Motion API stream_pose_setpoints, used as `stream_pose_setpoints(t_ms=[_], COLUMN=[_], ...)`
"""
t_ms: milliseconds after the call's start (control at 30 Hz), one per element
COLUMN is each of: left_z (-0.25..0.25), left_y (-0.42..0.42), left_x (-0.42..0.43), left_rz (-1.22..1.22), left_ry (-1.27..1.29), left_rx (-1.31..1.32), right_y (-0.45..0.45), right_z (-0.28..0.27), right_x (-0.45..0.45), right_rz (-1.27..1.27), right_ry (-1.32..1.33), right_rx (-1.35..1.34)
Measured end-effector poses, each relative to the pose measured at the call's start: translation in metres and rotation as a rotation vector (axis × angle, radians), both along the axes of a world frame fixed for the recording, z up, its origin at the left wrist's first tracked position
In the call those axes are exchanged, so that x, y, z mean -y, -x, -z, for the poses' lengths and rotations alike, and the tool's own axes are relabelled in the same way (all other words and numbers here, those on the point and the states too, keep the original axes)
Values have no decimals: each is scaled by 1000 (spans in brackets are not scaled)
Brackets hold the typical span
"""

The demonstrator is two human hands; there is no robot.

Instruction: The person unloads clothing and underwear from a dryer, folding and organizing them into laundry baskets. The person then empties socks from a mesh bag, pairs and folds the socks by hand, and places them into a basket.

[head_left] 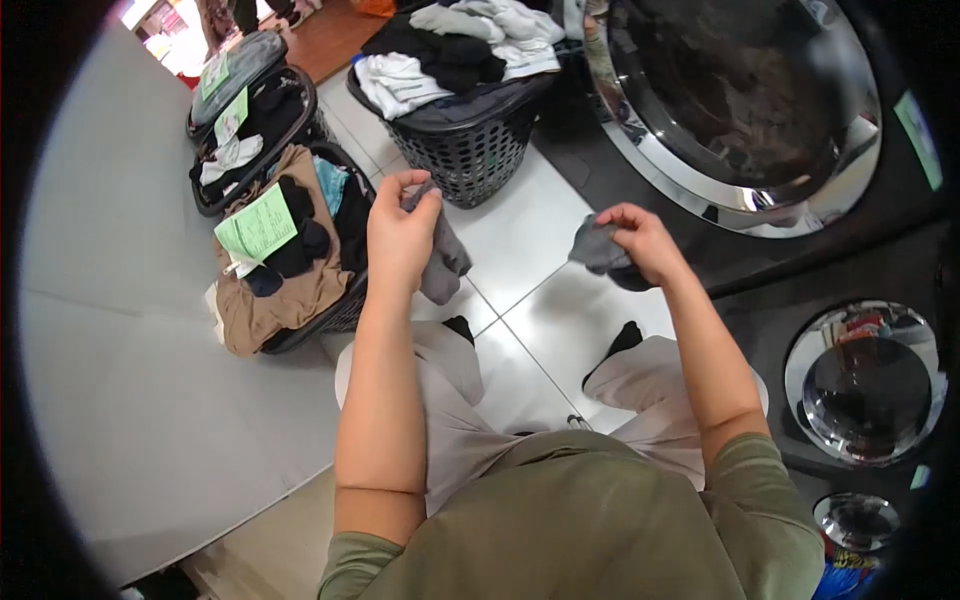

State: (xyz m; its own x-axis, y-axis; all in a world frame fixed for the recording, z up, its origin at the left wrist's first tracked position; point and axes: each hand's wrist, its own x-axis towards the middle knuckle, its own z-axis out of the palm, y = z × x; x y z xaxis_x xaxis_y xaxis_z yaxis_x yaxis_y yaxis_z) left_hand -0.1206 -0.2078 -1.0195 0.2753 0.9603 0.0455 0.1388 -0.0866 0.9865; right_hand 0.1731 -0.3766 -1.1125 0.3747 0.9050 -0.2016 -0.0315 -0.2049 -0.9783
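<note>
My left hand (398, 238) pinches the top of a dark grey sock (446, 262), which hangs down beside the wrist over the floor. Across from it, my right hand (646, 245) grips a second, bunched grey sock (598, 246) with a darker part below. The two hands are apart, both above the white tiles. Just beyond my hands stands a black laundry basket (462, 155) heaped with white and black clothes (440, 60). Nearest my left forearm is another black basket (335, 318) with a brown garment (300, 300) draped over it.
A green paper slip (262, 225) lies on the brown garment. More filled baskets (250, 150) with green slips stand further back left. Front-loading machines with a large round door (640, 150) and smaller doors (810, 400) line the right. A grey panel (150, 350) borders the left.
</note>
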Motion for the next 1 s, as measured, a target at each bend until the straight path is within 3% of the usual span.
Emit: stream_pose_setpoints(t_ms=[33, 133, 267, 333, 400, 433, 467, 533, 567, 667, 800, 867, 933, 967, 1000], left_z=[2, 0, -1, 20, 6, -2, -9, 11, 14, 10, 71, 93, 78, 67, 58], left_y=[-1, -8, -31, -57, -75, -75, -74, -74, -70, -70, -110, -134, -153, -165, -173], left_x=[1, 12, 39, 54, 98, 116, 126, 108, 110, 96, -10, -42, -58, -67, -75], left_rz=[23, 116, 155, 174, 466, 534, 605, 996, 1086, 984, 168, -100, -90, -85, -90], left_ry=[-28, 32, 228, 169, 680, 647, 617, 697, 696, 489, 581, -485, -752, -890, -861], left_rx=[-26, 27, 215, 397, 771, 687, 599, 843, 786, 324, 328, -370, -558, -650, -769], right_y=[5, -4, 14, 51, 88, 110, 111, 86, 73, 48, 32, 22, 13, 8, 7], right_z=[-39, -91, -116, -118, -99, -111, -114, -107, -106, -125, -161, -152, -130, -129, -133], right_x=[4, 21, 38, 37, 36, 41, 48, 58, 67, 100, 140, 147, 148, 152, 155], right_rz=[23, -17, -46, -50, -82, -20, 29, 89, 92, 34, 39, 137, 301, 301, 293], right_ry=[82, 95, 41, -82, -272, -183, -183, -150, -124, -49, -34, -22, -5, -35, -7], right_rx=[71, -181, 152, 306, 598, 759, 742, 773, 733, 719, 765, 617, 504, 678, 699])
